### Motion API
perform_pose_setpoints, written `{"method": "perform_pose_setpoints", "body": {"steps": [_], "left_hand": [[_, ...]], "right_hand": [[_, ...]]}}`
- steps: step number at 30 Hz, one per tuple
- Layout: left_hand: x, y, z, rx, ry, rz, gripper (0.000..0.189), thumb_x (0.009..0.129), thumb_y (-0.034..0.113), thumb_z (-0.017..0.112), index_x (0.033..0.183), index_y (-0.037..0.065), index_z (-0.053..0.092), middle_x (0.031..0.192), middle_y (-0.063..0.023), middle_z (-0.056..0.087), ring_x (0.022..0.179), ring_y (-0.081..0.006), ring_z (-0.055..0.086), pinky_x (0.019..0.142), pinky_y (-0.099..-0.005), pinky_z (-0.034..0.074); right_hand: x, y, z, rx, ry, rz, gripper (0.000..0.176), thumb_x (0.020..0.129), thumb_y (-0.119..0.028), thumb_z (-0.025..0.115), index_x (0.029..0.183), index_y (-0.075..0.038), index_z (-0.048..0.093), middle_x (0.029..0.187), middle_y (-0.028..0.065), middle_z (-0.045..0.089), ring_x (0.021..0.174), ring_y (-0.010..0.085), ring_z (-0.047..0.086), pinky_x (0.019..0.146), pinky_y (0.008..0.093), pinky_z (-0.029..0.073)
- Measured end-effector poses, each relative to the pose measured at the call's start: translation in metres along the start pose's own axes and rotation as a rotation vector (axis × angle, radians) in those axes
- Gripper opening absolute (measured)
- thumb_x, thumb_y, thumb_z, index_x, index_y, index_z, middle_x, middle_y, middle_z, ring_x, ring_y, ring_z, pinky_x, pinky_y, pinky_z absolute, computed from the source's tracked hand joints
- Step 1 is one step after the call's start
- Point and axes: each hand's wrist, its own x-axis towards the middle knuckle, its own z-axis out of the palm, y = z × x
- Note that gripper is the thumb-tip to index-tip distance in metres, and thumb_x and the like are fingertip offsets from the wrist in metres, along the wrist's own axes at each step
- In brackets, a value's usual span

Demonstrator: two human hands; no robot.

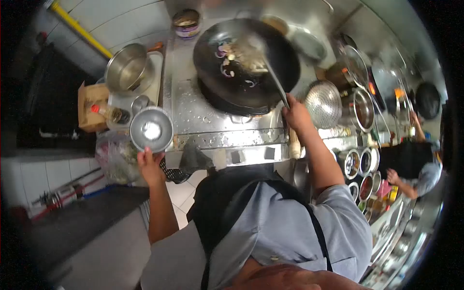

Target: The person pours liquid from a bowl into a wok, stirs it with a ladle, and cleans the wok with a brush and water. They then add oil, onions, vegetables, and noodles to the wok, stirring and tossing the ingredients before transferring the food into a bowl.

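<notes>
My left hand (150, 166) grips the near rim of a round metal bowl (164, 126), whose inside looks bare apart from a bright reflection. My right hand (297, 114) is closed round the handle of a long metal ladle (275, 79). The ladle reaches into a large black wok (208, 53) on the stove. In the wok lie purple onion slices (225, 67) and light brown pieces (249, 60), partly blurred by steam or motion.
A large pot (126, 67) and a red-capped bottle (113, 114) stand at the left. To the right are a perforated strainer (323, 104), metal pots (361, 110) and several small containers. Another person (411, 164) works at the far right. A tin (186, 24) stands behind.
</notes>
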Motion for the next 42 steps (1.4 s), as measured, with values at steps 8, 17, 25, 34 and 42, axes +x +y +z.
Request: {"method": "perform_pose_setpoints", "body": {"steps": [8,17,25,34,42], "left_hand": [[0.007,0.002,0.055,0.248,-0.407,-0.085,0.033,0.102,0.027,0.058,0.118,-0.001,0.052,0.108,-0.0161,0.063,0.090,-0.0256,0.066,0.076,-0.0367,0.054],[-0.100,0.027,0.176,0.328,-0.768,-0.083,0.030,0.100,0.024,0.059,0.110,-0.004,0.055,0.103,-0.0123,0.061,0.089,-0.0205,0.058,0.083,-0.0320,0.046],[-0.231,-0.014,0.216,0.261,-1.084,-0.179,0.023,0.100,0.022,0.058,0.109,0.001,0.056,0.103,-0.0102,0.063,0.091,-0.0176,0.062,0.080,-0.0320,0.050],[-0.310,-0.044,0.223,0.289,-1.204,-0.226,0.014,0.103,0.019,0.056,0.096,0.007,0.053,0.095,-0.0063,0.063,0.082,-0.0147,0.060,0.072,-0.0315,0.050],[-0.271,-0.045,0.234,0.360,-0.948,-0.173,0.021,0.101,0.022,0.059,0.112,0.004,0.059,0.110,-0.0087,0.065,0.094,-0.0192,0.065,0.072,-0.0375,0.059]], "right_hand": [[-0.215,0.005,-0.032,1.227,0.049,0.452,0.041,0.100,-0.021,0.056,0.137,-0.005,0.050,0.072,0.0017,0.054,0.054,0.0125,0.055,0.047,0.0278,0.046],[-0.446,0.055,-0.073,0.385,0.682,1.075,0.064,0.083,-0.010,0.060,0.145,-0.009,0.048,0.106,0.0232,0.070,0.102,0.0366,0.068,0.090,0.0409,0.050],[-0.524,0.141,-0.054,0.372,0.611,1.117,0.060,0.081,-0.010,0.059,0.141,-0.003,0.052,0.090,0.0217,0.070,0.079,0.0306,0.070,0.074,0.0388,0.054],[-0.568,0.171,-0.081,1.254,0.634,1.116,0.051,0.081,-0.011,0.059,0.132,-0.005,0.061,0.076,0.0063,0.062,0.060,0.0130,0.057,0.054,0.0270,0.048],[-0.565,0.146,-0.131,1.372,0.638,0.909,0.055,0.081,-0.009,0.052,0.134,0.005,0.052,0.058,0.0021,0.050,0.036,0.0102,0.044,0.036,0.0216,0.039]]}}
